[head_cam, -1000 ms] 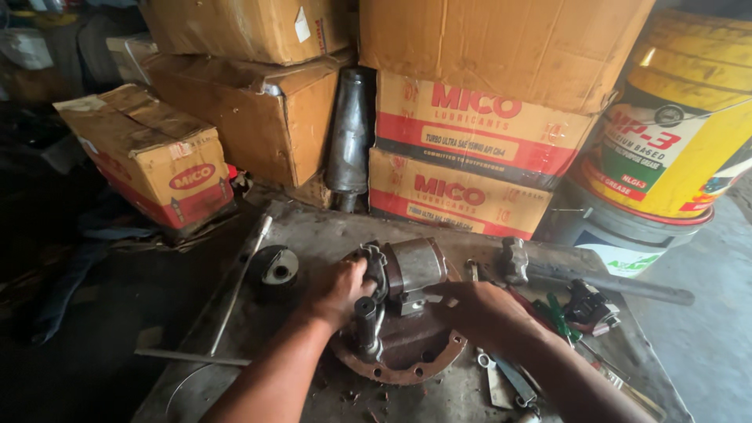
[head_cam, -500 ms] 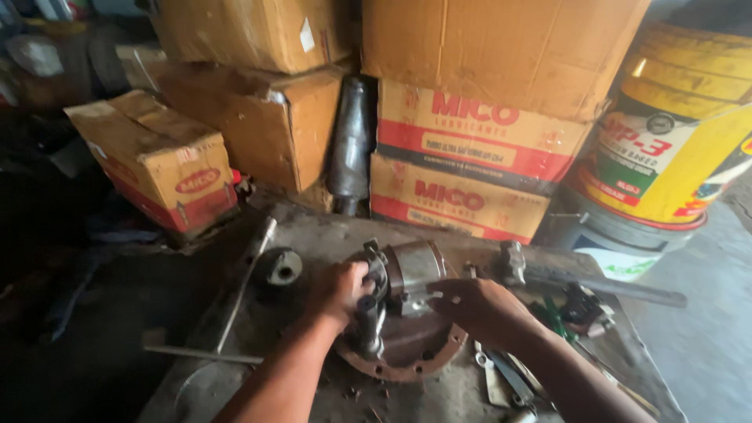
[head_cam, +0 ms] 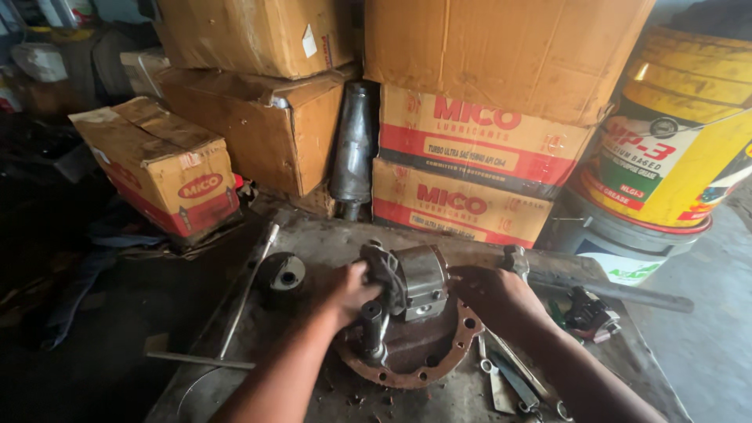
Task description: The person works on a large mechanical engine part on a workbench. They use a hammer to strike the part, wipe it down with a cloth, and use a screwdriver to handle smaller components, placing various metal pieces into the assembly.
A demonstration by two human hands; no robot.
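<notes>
Gear housing (head_cam: pixel 415 313) on workbench (head_cam: pixel 313 392), cartons (head_cam: pixel 462 164) behind.

Grimy metal workbench with parts and tools on it

The steel bench top (head_cam: pixel 313 243) is dark and oil-stained. A rusty round flange with bolt holes (head_cam: pixel 423 368) sits near its middle, carrying a grey metal housing (head_cam: pixel 419 278). To the left lie a black ring-shaped part (head_cam: pixel 282 272) and a long thin rod (head_cam: pixel 247 290); a second rod (head_cam: pixel 200 360) lies across the near left edge. To the right rest a thick dark bar (head_cam: pixel 611 290) and several wrenches (head_cam: pixel 509 376).
</notes>
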